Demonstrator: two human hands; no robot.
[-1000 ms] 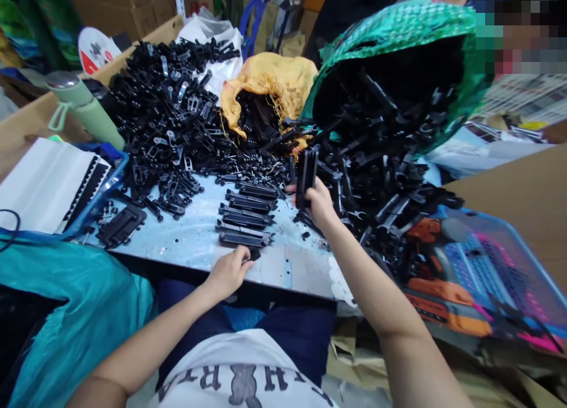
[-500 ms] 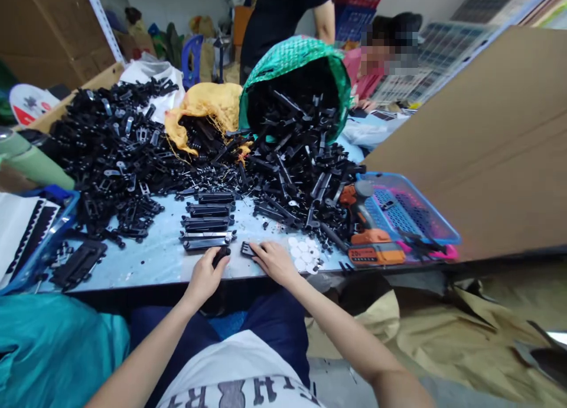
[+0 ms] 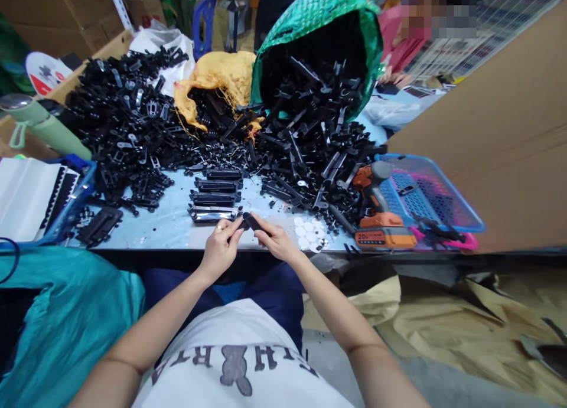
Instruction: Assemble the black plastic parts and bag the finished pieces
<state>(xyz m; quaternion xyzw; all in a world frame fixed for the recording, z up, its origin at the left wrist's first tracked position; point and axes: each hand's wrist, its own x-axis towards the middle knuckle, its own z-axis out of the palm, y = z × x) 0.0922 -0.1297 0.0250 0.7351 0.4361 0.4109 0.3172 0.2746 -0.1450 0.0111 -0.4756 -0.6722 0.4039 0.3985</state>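
Near the front edge of the table, my left hand (image 3: 222, 247) pinches a small black part. My right hand (image 3: 273, 238) is closed on another black part (image 3: 253, 221), and the two parts touch or nearly touch between the fingertips. Just behind my left hand lie several long black assemblies (image 3: 215, 214) stacked in a row. White round discs (image 3: 310, 233) lie to the right of my right hand. Farther right rests an orange and grey power drill (image 3: 384, 231).
Heaps of black parts (image 3: 128, 118) cover the back. A green sack (image 3: 319, 12) and a yellow sack (image 3: 230, 77) spill more. A blue basket (image 3: 460, 210) stands right, a green bottle (image 3: 53, 127) left. A person in pink (image 3: 401, 36) is behind.
Both hands have come together, and my right hand has lifted its black part off the table to meet the one in my left. The view has tilted downward.
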